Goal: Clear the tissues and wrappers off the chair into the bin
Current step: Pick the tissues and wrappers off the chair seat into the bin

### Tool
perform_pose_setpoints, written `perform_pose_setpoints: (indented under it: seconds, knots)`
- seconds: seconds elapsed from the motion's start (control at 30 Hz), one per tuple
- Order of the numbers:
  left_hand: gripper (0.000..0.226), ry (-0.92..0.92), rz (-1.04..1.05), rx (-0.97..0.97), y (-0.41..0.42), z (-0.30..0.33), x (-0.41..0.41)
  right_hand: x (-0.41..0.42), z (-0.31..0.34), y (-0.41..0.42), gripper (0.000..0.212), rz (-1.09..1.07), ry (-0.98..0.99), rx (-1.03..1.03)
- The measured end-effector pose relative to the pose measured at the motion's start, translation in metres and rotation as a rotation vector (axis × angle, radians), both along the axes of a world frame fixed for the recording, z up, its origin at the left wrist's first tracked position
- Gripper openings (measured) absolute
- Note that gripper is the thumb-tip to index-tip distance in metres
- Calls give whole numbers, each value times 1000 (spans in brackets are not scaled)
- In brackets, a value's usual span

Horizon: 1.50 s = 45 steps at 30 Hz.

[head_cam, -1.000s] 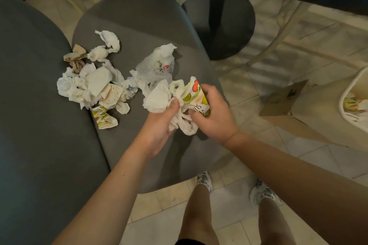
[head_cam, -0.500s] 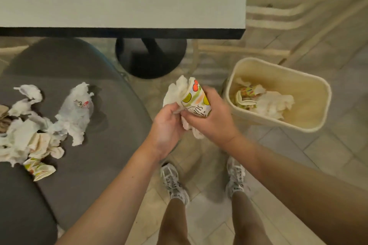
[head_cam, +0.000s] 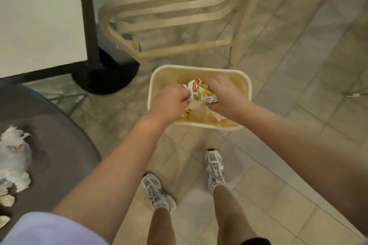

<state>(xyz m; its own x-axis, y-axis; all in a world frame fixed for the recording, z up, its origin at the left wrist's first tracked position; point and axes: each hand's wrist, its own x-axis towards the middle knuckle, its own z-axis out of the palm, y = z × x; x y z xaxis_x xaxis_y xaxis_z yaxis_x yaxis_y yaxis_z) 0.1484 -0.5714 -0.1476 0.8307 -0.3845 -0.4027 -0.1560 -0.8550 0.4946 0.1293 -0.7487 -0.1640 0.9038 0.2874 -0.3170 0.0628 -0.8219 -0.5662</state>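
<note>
The setting looks like a café or casual eatery, though a home dining corner cannot be ruled out. A white table [head_cam: 39, 16] with a black edge stands on a black pedestal base [head_cam: 107, 77], the kind common in cafés. Beside it are a grey upholstered chair [head_cam: 59, 145] and a cream slatted chair [head_cam: 169, 6]. The floor [head_cam: 298, 85] is beige tile throughout.

wrapper [head_cam: 201, 93] | black letters "Su" (rest hidden) | nothing else legible
</note>
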Motion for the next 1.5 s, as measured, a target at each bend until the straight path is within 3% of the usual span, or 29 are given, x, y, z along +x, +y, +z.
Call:
perform_pose_setpoints:
  seconds: [0.13,0.23,0.37,0.5,0.63,0.73,0.93,1.1,1.3,1.5]
  knots:
    - [17,74,-262,343,-5,-28,14,10,-23,9,59,195,214,-294]
    - [23,243,-295,410,-5,-46,17,12,-44,18,75,227,356,-418]
    - [26,287,-275,405,-8,-48,16,11,-45,22,93,170,446,-472]
    - [20,176,-195,227,2,-36,11,9,-10,31,94,127,297,-551]
    - [23,-32,-58,-26,25,6,-6,3,35,58,55,186,-33,-634]
    - [29,-151,34,-105,54,34,-25,-10,59,90,31,210,-216,-559]
    - [33,-291,175,4,158,54,-70,-35,81,188,29,306,-209,-345]
    - [45,-220,300,173,268,52,-121,-52,77,285,33,377,-110,-289]
    - [39,-161,590,273,394,31,-179,-70,58,411,52,520,-25,-229]
    - [77,-74,821,365,474,-4,-204,-69,26,509,64,661,-102,-256]
